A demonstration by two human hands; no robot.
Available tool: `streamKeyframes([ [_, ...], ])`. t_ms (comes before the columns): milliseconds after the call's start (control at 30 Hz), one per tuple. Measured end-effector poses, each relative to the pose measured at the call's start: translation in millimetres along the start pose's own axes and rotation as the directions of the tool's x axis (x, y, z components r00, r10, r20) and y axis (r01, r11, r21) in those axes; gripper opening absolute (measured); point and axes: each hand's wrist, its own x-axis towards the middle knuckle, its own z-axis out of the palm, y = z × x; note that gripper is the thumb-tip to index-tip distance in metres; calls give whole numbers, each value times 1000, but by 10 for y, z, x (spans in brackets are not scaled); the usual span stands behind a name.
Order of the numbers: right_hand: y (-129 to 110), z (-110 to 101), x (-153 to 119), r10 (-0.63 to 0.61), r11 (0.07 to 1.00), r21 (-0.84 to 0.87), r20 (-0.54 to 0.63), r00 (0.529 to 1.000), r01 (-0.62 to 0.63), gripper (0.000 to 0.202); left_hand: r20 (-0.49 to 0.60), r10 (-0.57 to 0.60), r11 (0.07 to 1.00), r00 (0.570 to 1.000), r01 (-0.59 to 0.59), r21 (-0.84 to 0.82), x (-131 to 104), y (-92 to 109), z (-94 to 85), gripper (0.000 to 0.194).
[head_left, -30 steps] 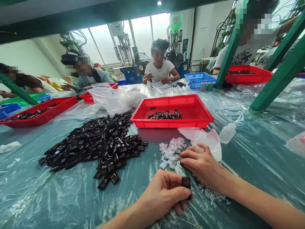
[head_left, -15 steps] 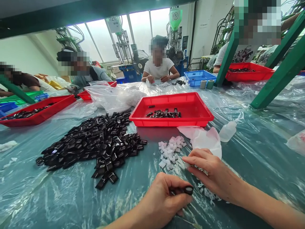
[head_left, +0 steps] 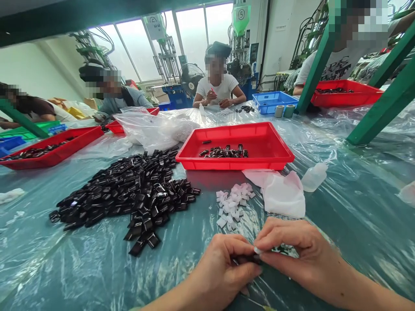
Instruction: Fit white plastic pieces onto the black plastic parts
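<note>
My left hand (head_left: 221, 268) is closed around a small black plastic piece (head_left: 249, 259), mostly hidden by the fingers. Pinched between thumb and forefinger of my right hand (head_left: 300, 250) is a small white piece (head_left: 257, 250), touching the end of the black one. Whether it sits inside the black piece I cannot tell. Just beyond my hands lies a heap of small white pieces (head_left: 234, 205). To the left spreads a large pile of glossy black pieces (head_left: 126, 190). Partly behind my right hand, white scraps lie on the plastic sheet.
A red tray (head_left: 235, 164) with some black pieces stands ahead. Right of the white heap are a folded white cloth (head_left: 285, 198) and a translucent bottle (head_left: 314, 178). A green post (head_left: 372, 112) rises at right. Several people sit around the plastic-covered table, with a blue tray (head_left: 275, 103) farther back.
My right hand has moved down and inward from beside the white heap to the black piece, bringing a white piece to its end. My left hand stays in place.
</note>
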Motion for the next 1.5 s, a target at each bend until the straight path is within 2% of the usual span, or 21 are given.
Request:
streamKeyframes([
  [133, 9, 42, 11, -49, 999, -1, -13, 999, 49, 13, 9, 7, 1000, 1000, -7, -6, -2, 8, -5, 17],
  [267, 25, 40, -3, -115, 988, -99, 4, 993, 115, 14, 1, 3, 1000, 1000, -3, -15, -2, 19, -7, 17],
  [500, 37, 22, -25, -334, 893, -298, 68, 940, 339, 19, 11, 13, 1000, 1000, -13, -11, -5, 0, 0, 20],
  [667, 62, 2, -27, -356, 872, -312, 122, 926, 377, 19, 13, 17, 1000, 1000, -17, -13, -9, -19, -2, 21],
  [833, 84, -15, -29, -300, 893, -296, 173, 938, 340, 19, 23, 11, 999, 1000, -10, -42, -2, -22, -11, 21],
  [1033, 56, 0, -43, -265, 906, -292, 172, 949, 306, 19, 30, 20, 999, 999, -19, -43, -2, -6, -12, 20],
  [1167, 25, -19, -32, -235, 904, -328, 151, 960, 272, 15, 14, -5, 997, 1000, 6, -75, 5, -6, -8, 17],
  [1300, 48, -127, 8, -131, 928, -347, 35, 991, 135, 15, -27, -127, 979, 992, 121, -162, 28, -7, -12, 16],
  [1367, 75, -179, 25, -64, 903, -426, -3, 998, 56, 14, -25, -163, 967, 986, 154, -203, 36, 12, -15, 20],
  [1500, 125, -199, 28, 9, 805, -592, 54, 999, 24, 18, -3, -183, 954, 983, 177, -244, 35, 73, -25, 29],
])
